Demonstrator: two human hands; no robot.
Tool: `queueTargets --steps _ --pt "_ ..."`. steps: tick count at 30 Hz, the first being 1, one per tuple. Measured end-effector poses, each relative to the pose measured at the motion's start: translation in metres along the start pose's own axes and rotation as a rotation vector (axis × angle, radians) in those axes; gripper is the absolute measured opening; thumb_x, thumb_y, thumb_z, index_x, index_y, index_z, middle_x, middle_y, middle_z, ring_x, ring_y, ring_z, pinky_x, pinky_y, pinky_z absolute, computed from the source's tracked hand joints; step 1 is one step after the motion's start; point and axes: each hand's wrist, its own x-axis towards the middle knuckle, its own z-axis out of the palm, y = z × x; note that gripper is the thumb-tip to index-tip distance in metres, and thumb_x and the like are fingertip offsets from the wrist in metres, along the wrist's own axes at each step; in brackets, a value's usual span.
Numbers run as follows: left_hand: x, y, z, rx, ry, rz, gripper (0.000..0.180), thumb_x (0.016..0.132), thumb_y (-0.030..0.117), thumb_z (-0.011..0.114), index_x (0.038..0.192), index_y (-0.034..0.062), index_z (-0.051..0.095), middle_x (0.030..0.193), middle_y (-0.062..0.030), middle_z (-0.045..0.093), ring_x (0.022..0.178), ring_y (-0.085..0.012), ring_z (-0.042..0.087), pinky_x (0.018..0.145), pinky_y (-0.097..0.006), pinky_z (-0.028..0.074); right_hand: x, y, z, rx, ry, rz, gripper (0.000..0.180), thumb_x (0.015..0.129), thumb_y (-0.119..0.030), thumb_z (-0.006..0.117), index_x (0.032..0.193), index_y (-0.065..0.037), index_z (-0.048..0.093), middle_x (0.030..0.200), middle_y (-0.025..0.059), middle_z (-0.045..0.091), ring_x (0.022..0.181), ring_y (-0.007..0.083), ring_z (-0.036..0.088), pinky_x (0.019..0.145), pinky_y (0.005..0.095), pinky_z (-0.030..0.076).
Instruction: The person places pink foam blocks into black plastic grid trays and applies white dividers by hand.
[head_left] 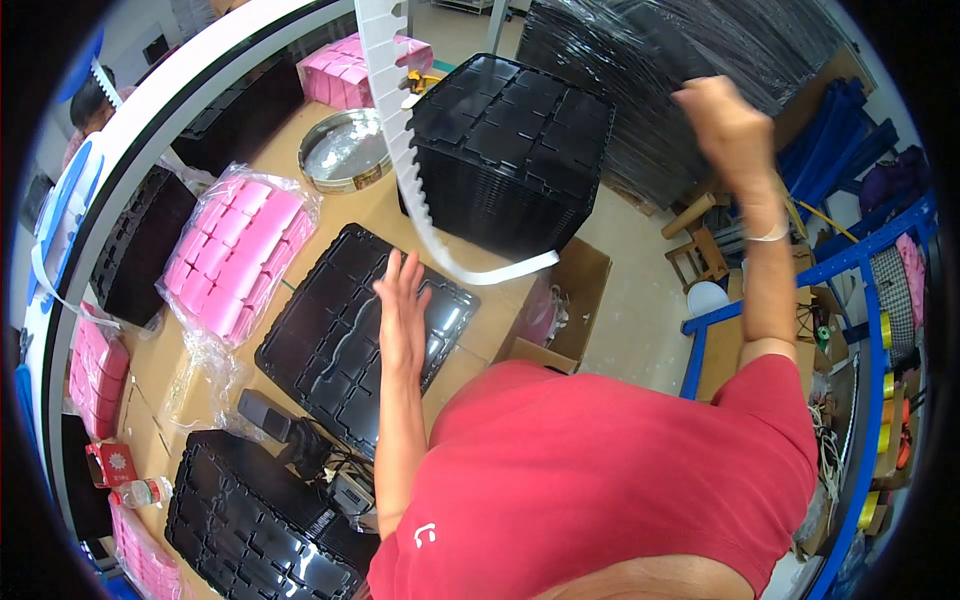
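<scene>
My left hand [403, 312] is open, its fingers stretched out. It hovers over or rests on a flat black plastic tray [330, 320] with moulded compartments; I cannot tell whether it touches. My right hand [728, 125] is raised far out to the right with its fingers closed. A dark blurred shape [655, 45] lies just beyond its fingertips, and whether the hand grips it cannot be made out. Behind that is a stack wrapped in dark film [610, 110]. A tall stack of black trays [500, 150] stands beyond my left hand.
A white toothed strap [405, 160] hangs across the view. Pink foam blocks in clear wrap [240, 255], a round metal tin [345, 150] and more black trays [250, 510] lie on the brown table. Nearby stand an open cardboard box [585, 300], a wooden stool [697, 255] and a blue frame [830, 265].
</scene>
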Motion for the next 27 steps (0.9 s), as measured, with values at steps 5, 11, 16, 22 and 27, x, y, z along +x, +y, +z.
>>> queueTargets --steps 5,11,16,22,27 --pt "0.024 0.010 0.020 -0.056 -0.173 0.031 0.083 0.091 0.069 0.025 0.143 0.0044 0.027 0.132 -0.0172 0.050 0.127 -0.0257 0.042 0.107 -0.040 0.025 -0.029 -0.069 0.123 0.148 -0.108 -0.102 0.019 0.085 -0.019 0.064 0.078 -0.009 0.050 0.069 0.0070 0.049 0.055 0.0224 0.057 0.048 0.0326 0.046" --pt "0.001 0.009 0.011 -0.025 -0.119 0.060 0.065 0.093 0.051 0.047 0.137 0.0042 0.035 0.113 -0.0133 0.061 0.110 -0.0251 0.058 0.100 -0.037 0.037 -0.041 -0.119 0.146 0.378 -0.255 -0.092 0.021 0.084 -0.018 0.064 0.075 -0.006 0.050 0.071 0.0086 0.051 0.062 0.0237 0.061 0.053 0.0339 0.049" --pt "-0.004 0.003 -0.002 -0.066 -0.028 0.051 0.057 0.095 0.034 0.053 0.138 0.0025 0.035 0.109 -0.0146 0.062 0.102 -0.0264 0.062 0.095 -0.037 0.044 -0.054 -0.130 0.159 0.428 -0.221 -0.063 0.022 0.086 -0.019 0.063 0.075 -0.006 0.050 0.070 0.0091 0.049 0.060 0.0240 0.058 0.052 0.0345 0.046" --pt "-0.006 0.017 0.000 0.042 0.051 0.083 0.050 0.097 0.032 0.050 0.136 0.0020 0.041 0.106 -0.0142 0.064 0.097 -0.0229 0.063 0.090 -0.036 0.046 -0.044 -0.142 0.157 0.414 -0.283 -0.036 0.017 0.086 -0.020 0.063 0.079 -0.007 0.053 0.069 0.0073 0.048 0.062 0.0225 0.057 0.053 0.0340 0.046" --pt "-0.018 0.027 -0.005 0.171 0.152 0.121 0.035 0.098 0.024 0.051 0.124 0.0007 0.052 0.104 -0.0138 0.067 0.094 -0.0208 0.065 0.086 -0.033 0.048 -0.049 -0.134 0.142 0.416 -0.332 -0.077 0.018 0.085 -0.022 0.063 0.093 -0.006 0.059 0.073 0.0072 0.051 0.066 0.0220 0.058 0.057 0.0346 0.047"
